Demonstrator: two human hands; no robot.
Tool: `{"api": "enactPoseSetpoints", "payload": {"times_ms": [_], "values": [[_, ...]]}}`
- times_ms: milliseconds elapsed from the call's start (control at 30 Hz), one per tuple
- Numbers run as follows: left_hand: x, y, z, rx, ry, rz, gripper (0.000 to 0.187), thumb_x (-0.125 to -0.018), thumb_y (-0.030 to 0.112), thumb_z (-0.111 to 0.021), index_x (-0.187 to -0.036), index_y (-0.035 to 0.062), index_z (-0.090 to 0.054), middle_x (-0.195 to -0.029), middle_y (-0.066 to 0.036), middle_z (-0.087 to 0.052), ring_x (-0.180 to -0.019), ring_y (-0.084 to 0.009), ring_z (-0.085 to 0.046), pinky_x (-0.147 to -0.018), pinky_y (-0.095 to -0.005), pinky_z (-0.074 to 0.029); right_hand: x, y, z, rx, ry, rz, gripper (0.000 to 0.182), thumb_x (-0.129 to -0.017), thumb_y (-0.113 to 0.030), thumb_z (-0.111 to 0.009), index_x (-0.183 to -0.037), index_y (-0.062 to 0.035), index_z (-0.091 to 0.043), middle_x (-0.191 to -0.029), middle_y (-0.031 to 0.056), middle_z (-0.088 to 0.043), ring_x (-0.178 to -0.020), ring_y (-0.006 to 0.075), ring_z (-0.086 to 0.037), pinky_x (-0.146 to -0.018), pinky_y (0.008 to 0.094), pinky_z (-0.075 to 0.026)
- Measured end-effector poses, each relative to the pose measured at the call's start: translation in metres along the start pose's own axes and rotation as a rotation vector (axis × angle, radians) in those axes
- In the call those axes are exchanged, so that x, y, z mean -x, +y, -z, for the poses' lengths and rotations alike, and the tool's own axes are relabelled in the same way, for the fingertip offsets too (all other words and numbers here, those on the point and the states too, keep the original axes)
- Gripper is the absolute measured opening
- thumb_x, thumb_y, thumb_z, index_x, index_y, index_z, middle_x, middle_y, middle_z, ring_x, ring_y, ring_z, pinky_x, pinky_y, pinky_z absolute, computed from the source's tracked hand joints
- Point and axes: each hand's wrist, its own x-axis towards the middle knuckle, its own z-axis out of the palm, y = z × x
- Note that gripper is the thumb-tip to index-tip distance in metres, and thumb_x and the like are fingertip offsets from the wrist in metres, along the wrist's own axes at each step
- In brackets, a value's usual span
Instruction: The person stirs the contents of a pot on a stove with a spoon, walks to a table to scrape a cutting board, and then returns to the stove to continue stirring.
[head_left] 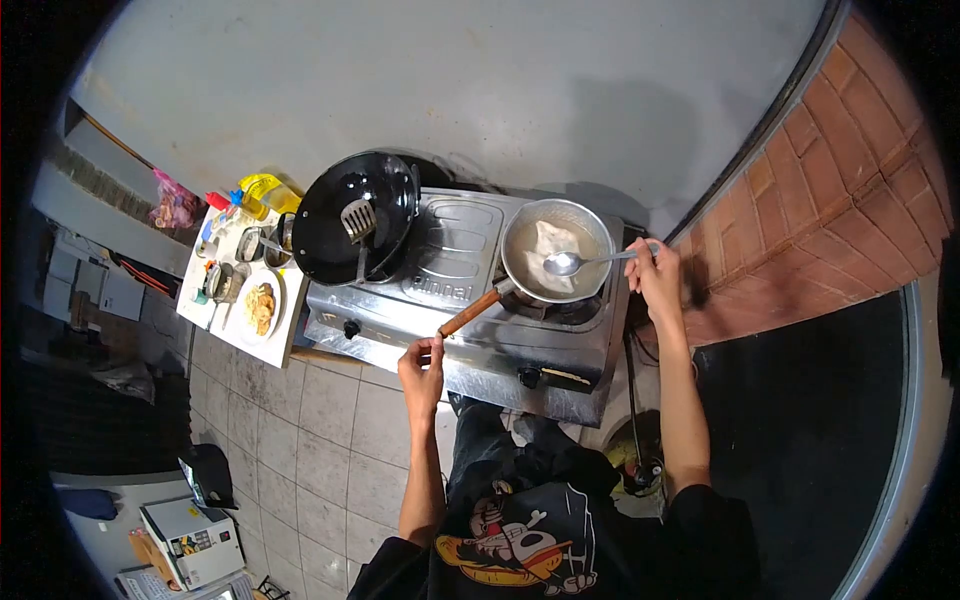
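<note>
A small metal pot (pixel 590 222) with a wooden handle (pixel 468 312) sits on the right burner of a steel gas stove (pixel 450 270); pale liquid with a white lump fills it. My right hand (pixel 655 275) grips a metal spoon (pixel 585 261) whose bowl hovers over the pot. My left hand (pixel 422 370) pinches the end of the wooden handle near the stove's front edge.
A black wok (pixel 340 235) with a slotted spatula (pixel 358 222) rests on the left burner. Left of the stove, a white board (pixel 290 335) carries a plate of food (pixel 260 306), cups and bottles. A brick wall (pixel 830 200) rises at right. Tiled floor lies below.
</note>
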Motion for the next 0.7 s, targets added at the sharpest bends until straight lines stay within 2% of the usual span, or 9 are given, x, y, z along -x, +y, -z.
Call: {"api": "enactPoseSetpoints", "payload": {"times_ms": [167, 400, 700], "values": [[0.000, 0.005, 0.001, -0.027, -0.034, 0.043, 0.034, -0.088, 0.029, -0.061, -0.083, -0.0042, -0.062, -0.063, -0.004, -0.058, -0.059, -0.0093, -0.052, -0.054, -0.0248, -0.042, -0.001, 0.001, 0.000, 0.045, -0.037, -0.022, 0.025, -0.094, -0.018, -0.048, -0.083, 0.0023, -0.056, -0.056, 0.0045, -0.053, -0.040, 0.0076, -0.044, -0.037, 0.0228, -0.032], [0.001, 0.003, 0.000, 0.008, -0.033, 0.026, 0.033, -0.088, 0.028, -0.061, -0.084, -0.0043, -0.062, -0.065, -0.005, -0.059, -0.060, -0.0091, -0.052, -0.054, -0.0241, -0.042, -0.007, -0.021, 0.017, 0.022, 0.049, 0.018, 0.025, -0.093, -0.019, -0.048, -0.084, 0.0029, -0.056, -0.056, 0.0046, -0.054, -0.040, 0.0074, -0.043, -0.038, 0.0226, -0.031], [0.002, 0.002, -0.001, 0.024, -0.031, 0.026, 0.029, -0.088, 0.024, -0.061, -0.082, -0.0047, -0.062, -0.067, -0.005, -0.059, -0.063, -0.0093, -0.054, -0.059, -0.0238, -0.045, 0.002, -0.005, 0.004, 0.096, -0.116, 0.029, 0.023, -0.093, -0.016, -0.048, -0.082, 0.0023, -0.057, -0.055, 0.0048, -0.054, -0.041, 0.0080, -0.046, -0.040, 0.0233, -0.034]]}}
